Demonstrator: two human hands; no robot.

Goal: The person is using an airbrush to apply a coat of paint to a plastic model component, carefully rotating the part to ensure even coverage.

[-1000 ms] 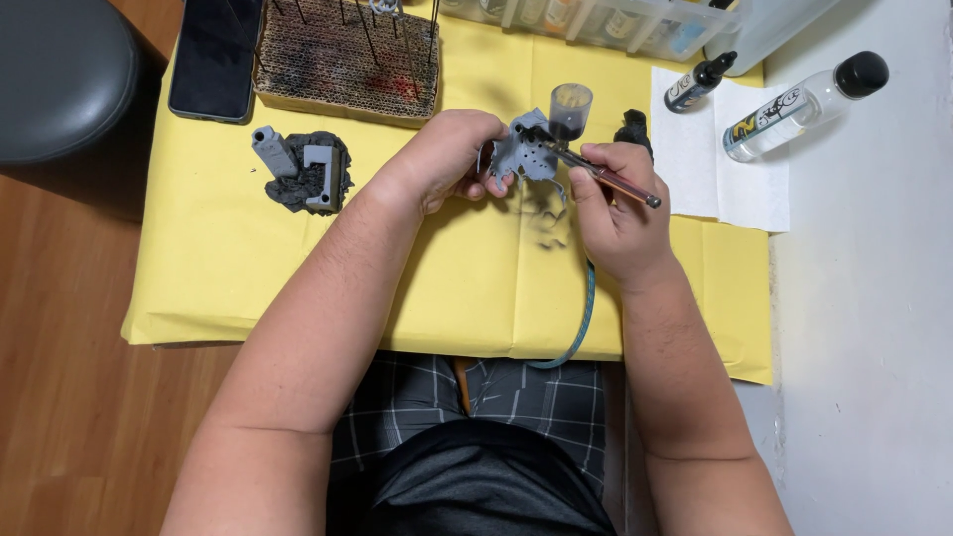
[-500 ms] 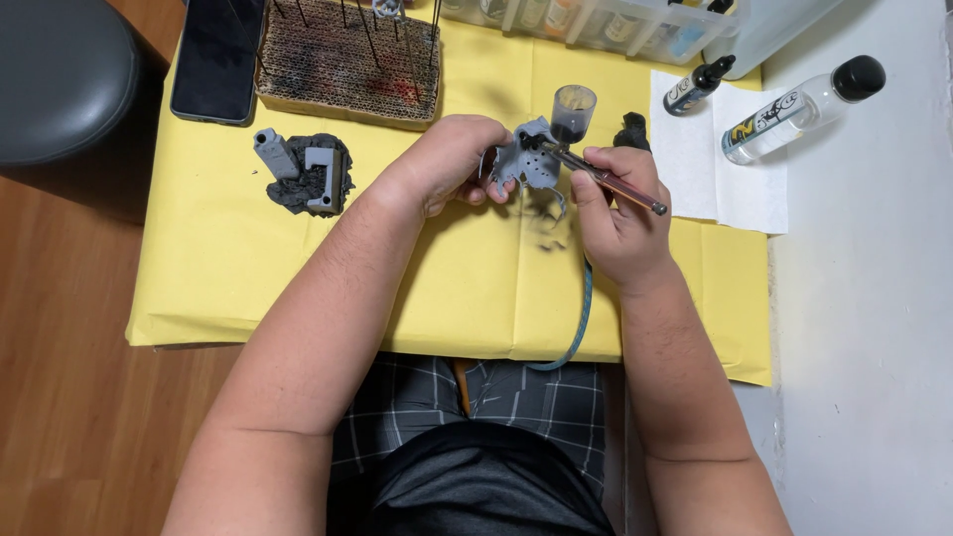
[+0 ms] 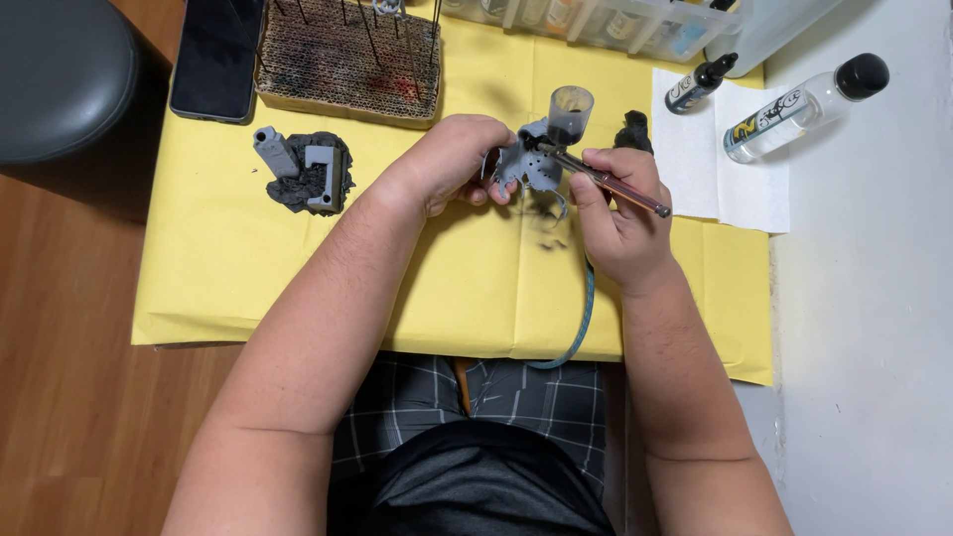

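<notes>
My left hand [image 3: 452, 164] grips a small grey model part [image 3: 528, 164] above the yellow paper sheet [image 3: 447, 288]. My right hand [image 3: 620, 213] holds an airbrush [image 3: 596, 174] with a dark paint cup [image 3: 570, 109] on top; its tip touches or nearly touches the grey part. A teal hose [image 3: 581, 323] runs from the airbrush down toward my lap. Dark paint specks lie on the paper just below the part.
Grey model parts on a dark lump [image 3: 308, 174] lie left of my hands. A cardboard block with sticks [image 3: 347, 60] and a black phone [image 3: 213, 60] sit at the back. Two bottles [image 3: 804, 104] rest on a white tissue [image 3: 715, 164]. A dark stool [image 3: 60, 79] stands left.
Both hands and the airbrush stay in nearly the same place; the grey part has only shifted slightly in my left fingers.
</notes>
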